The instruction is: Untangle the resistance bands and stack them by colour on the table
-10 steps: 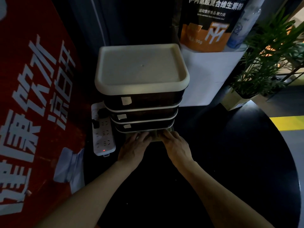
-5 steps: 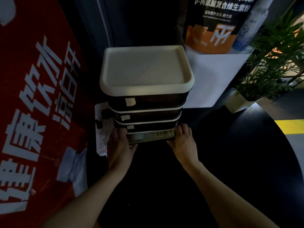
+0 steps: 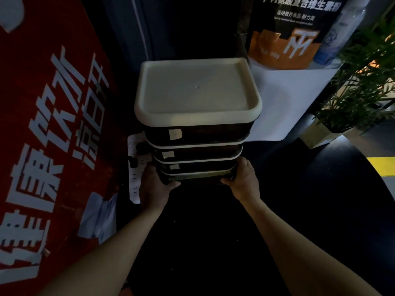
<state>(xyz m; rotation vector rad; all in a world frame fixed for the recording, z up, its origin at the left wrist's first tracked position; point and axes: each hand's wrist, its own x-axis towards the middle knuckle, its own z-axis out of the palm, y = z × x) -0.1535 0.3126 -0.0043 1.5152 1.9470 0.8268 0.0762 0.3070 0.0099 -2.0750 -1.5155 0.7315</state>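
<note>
A stack of several dark storage boxes with white rims and a cream lid stands at the back of a black round table. My left hand grips the lower left corner of the stack. My right hand grips the lower right corner. Both hold the bottom box by its ends. No resistance bands show; the boxes' contents are too dark to make out.
A white power strip lies left of the stack, partly under my left hand. A red banner leans at the left. A white stand with an orange-and-black bag and a potted plant stand at the right.
My hands slid apart from the middle of the bottom box's front to its two corners and closed on them. The view moved closer to the stack.
</note>
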